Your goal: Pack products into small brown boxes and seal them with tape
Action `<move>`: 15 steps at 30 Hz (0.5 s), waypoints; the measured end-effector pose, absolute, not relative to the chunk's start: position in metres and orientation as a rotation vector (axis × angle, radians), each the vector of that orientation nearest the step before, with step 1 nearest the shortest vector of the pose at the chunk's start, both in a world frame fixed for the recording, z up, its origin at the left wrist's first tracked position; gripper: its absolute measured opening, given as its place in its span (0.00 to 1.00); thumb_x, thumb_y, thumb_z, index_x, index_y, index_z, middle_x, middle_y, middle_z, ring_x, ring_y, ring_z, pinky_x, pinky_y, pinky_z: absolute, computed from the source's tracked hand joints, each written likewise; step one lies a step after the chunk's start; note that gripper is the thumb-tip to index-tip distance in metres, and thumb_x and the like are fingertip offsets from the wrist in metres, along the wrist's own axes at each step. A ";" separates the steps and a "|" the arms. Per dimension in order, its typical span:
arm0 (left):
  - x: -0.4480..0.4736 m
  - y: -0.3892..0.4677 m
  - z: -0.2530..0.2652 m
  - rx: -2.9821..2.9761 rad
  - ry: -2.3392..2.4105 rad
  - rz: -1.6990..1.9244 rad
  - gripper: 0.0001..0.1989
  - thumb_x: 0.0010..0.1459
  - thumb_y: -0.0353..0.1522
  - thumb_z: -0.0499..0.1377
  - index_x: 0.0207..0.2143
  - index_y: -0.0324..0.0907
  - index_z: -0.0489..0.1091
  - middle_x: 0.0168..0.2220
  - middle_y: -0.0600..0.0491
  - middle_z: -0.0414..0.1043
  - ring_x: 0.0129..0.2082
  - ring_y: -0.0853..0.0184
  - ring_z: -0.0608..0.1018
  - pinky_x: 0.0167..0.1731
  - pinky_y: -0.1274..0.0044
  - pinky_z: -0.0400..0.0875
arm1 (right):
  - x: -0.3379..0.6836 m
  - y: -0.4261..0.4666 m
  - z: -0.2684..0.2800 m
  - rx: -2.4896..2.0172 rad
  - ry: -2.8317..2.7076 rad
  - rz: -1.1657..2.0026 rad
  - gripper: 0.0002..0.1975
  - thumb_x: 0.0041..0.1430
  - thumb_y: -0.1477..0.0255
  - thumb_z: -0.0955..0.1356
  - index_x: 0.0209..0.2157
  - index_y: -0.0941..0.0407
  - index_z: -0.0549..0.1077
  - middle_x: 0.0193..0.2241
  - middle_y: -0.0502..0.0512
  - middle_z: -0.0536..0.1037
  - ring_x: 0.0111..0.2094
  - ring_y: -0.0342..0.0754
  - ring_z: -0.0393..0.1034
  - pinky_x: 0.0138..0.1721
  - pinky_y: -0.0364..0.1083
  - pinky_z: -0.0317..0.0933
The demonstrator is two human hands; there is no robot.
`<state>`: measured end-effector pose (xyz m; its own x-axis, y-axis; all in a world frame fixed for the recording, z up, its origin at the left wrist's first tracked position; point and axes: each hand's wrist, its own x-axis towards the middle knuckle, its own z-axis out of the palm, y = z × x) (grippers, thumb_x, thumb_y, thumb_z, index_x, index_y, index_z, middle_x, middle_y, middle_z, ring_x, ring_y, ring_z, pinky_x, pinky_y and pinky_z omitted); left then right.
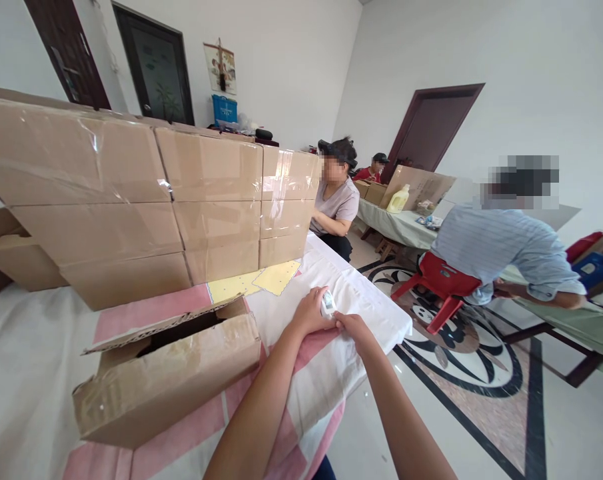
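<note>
Taking the small white object as the centre of the dial, its long axis leans from about eleven o'clock to five, with a greenish patch on the side turned to the camera; which end is its front cannot be told. It is held just above the cloth-covered table, near the table's right-hand edge. The left hand curls round it, clasping it from the nine o'clock side, while the fingertips of the right hand come to its lower end at five; whether they pinch it cannot be told. At eight o'clock an open carton lies beside the left forearm. Yellow sheets lie near at ten, at the foot of a wall of stacked cartons, which partly blocks the view of a person at twelve. Towards one to two, a pale yellow jug stands on another table. Near three, a person in a striped shirt sits on a red stool.
</note>
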<state>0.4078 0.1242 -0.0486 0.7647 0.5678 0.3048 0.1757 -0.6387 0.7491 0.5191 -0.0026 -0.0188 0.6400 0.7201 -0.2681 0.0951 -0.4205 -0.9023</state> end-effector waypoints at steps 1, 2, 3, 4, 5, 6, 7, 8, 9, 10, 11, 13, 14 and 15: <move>0.408 0.124 -0.049 2.224 0.551 0.690 0.55 0.41 0.46 0.73 0.69 0.48 0.53 0.67 0.43 0.59 0.64 0.48 0.69 0.64 0.60 0.64 | 0.519 -0.003 -0.019 -1.896 -0.646 0.809 0.21 0.47 0.53 0.70 0.14 0.53 0.67 0.17 0.51 0.68 0.25 0.47 0.62 0.32 0.47 0.55; 0.408 0.124 -0.050 2.225 0.550 0.694 0.55 0.41 0.45 0.73 0.69 0.48 0.53 0.67 0.43 0.59 0.64 0.48 0.69 0.64 0.60 0.64 | 0.519 -0.003 -0.020 -1.894 -0.647 0.803 0.21 0.47 0.52 0.70 0.14 0.53 0.67 0.17 0.51 0.68 0.25 0.47 0.62 0.33 0.47 0.55; 0.409 0.125 -0.050 2.226 0.550 0.696 0.54 0.42 0.45 0.72 0.69 0.48 0.53 0.67 0.43 0.59 0.64 0.48 0.69 0.64 0.60 0.63 | 0.518 -0.003 -0.020 -1.890 -0.648 0.797 0.21 0.47 0.52 0.70 0.14 0.53 0.67 0.18 0.51 0.68 0.25 0.47 0.62 0.33 0.47 0.56; 0.409 0.125 -0.051 2.227 0.550 0.698 0.54 0.42 0.45 0.72 0.69 0.48 0.53 0.67 0.43 0.59 0.64 0.48 0.69 0.64 0.59 0.63 | 0.518 -0.003 -0.020 -1.887 -0.649 0.792 0.21 0.47 0.53 0.70 0.14 0.53 0.67 0.18 0.51 0.68 0.26 0.47 0.62 0.33 0.47 0.56; 0.409 0.125 -0.051 2.227 0.551 0.698 0.54 0.42 0.45 0.72 0.69 0.48 0.53 0.67 0.43 0.59 0.64 0.47 0.69 0.64 0.59 0.63 | 0.517 -0.004 -0.020 -1.885 -0.649 0.789 0.21 0.47 0.53 0.70 0.14 0.53 0.67 0.18 0.51 0.68 0.26 0.47 0.62 0.33 0.47 0.56; 0.409 0.125 -0.051 2.227 0.553 0.698 0.54 0.42 0.45 0.72 0.69 0.48 0.53 0.66 0.43 0.59 0.64 0.47 0.69 0.64 0.59 0.63 | 0.517 -0.004 -0.020 -1.883 -0.649 0.788 0.21 0.47 0.53 0.70 0.14 0.53 0.67 0.18 0.51 0.68 0.26 0.47 0.62 0.33 0.47 0.56; 0.409 0.125 -0.051 2.227 0.556 0.698 0.54 0.42 0.45 0.72 0.69 0.48 0.53 0.66 0.43 0.59 0.64 0.47 0.69 0.64 0.59 0.63 | 0.517 -0.004 -0.020 -1.881 -0.650 0.788 0.21 0.47 0.53 0.70 0.14 0.53 0.67 0.18 0.51 0.68 0.26 0.48 0.63 0.33 0.47 0.56; 0.409 0.125 -0.051 2.227 0.557 0.697 0.54 0.42 0.45 0.72 0.69 0.48 0.53 0.66 0.43 0.59 0.64 0.47 0.69 0.64 0.59 0.64 | 0.516 -0.004 -0.020 -1.879 -0.652 0.788 0.21 0.47 0.53 0.70 0.14 0.53 0.67 0.19 0.51 0.69 0.26 0.48 0.63 0.34 0.47 0.56; 0.409 0.125 -0.051 2.228 0.558 0.696 0.54 0.42 0.45 0.72 0.69 0.48 0.53 0.66 0.42 0.59 0.64 0.47 0.68 0.64 0.59 0.64 | 0.516 -0.005 -0.019 -1.877 -0.655 0.789 0.21 0.48 0.53 0.70 0.14 0.53 0.67 0.19 0.51 0.69 0.26 0.48 0.62 0.34 0.47 0.56; 0.409 0.124 -0.051 2.229 0.556 0.695 0.54 0.42 0.45 0.72 0.69 0.47 0.53 0.66 0.42 0.59 0.64 0.48 0.68 0.64 0.60 0.64 | 0.516 -0.005 -0.019 -1.875 -0.658 0.789 0.21 0.48 0.53 0.70 0.14 0.53 0.67 0.18 0.51 0.68 0.26 0.47 0.62 0.33 0.47 0.56; 0.409 0.124 -0.051 2.230 0.555 0.695 0.54 0.42 0.45 0.72 0.69 0.47 0.53 0.66 0.42 0.59 0.64 0.48 0.69 0.63 0.60 0.64 | 0.516 -0.005 -0.019 -1.875 -0.662 0.788 0.21 0.49 0.53 0.70 0.14 0.53 0.67 0.18 0.51 0.68 0.26 0.47 0.61 0.33 0.47 0.55; 0.409 0.124 -0.051 2.235 0.552 0.698 0.53 0.43 0.44 0.71 0.69 0.45 0.53 0.67 0.41 0.59 0.63 0.49 0.69 0.63 0.61 0.64 | 0.517 -0.004 -0.020 -1.877 -0.669 0.786 0.21 0.49 0.53 0.70 0.14 0.53 0.68 0.18 0.51 0.67 0.25 0.46 0.60 0.33 0.47 0.54; 0.409 0.124 -0.051 2.238 0.552 0.702 0.53 0.43 0.43 0.71 0.69 0.45 0.53 0.67 0.41 0.59 0.63 0.49 0.69 0.63 0.61 0.64 | 0.517 -0.004 -0.020 -1.879 -0.672 0.784 0.21 0.50 0.53 0.69 0.14 0.53 0.68 0.17 0.50 0.66 0.25 0.46 0.59 0.32 0.47 0.54; 0.409 0.124 -0.051 2.241 0.552 0.706 0.52 0.44 0.43 0.70 0.69 0.44 0.53 0.67 0.41 0.59 0.63 0.49 0.69 0.62 0.61 0.65 | 0.517 -0.004 -0.021 -1.881 -0.673 0.782 0.21 0.50 0.54 0.69 0.15 0.53 0.68 0.17 0.50 0.66 0.24 0.46 0.59 0.32 0.47 0.53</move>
